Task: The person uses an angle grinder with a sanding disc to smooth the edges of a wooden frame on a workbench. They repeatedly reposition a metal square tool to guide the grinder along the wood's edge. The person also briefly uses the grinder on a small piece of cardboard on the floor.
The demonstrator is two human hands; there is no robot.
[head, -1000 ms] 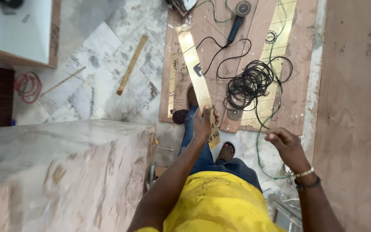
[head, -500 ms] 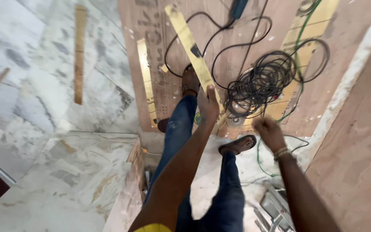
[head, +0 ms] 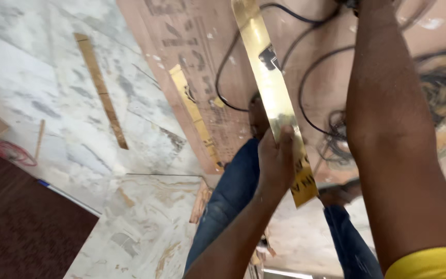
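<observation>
The long brass-coloured strip (head: 270,88) is pinched near its lower end by the left hand (head: 276,157), fingers wrapped around its edge. Beyond the grip it runs up over the plywood sheet (head: 192,46) and black cable (head: 305,103). The right hand is out of view above the raised forearm, so its grip cannot be told.

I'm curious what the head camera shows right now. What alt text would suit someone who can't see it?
Looking down, a person's left hand grips a long shiny gold strip near its lower end, above a brown plywood sheet strewn with black cable. The right forearm reaches up out of frame, so that hand is unseen. A wooden slat lies on the marble floor.
</observation>
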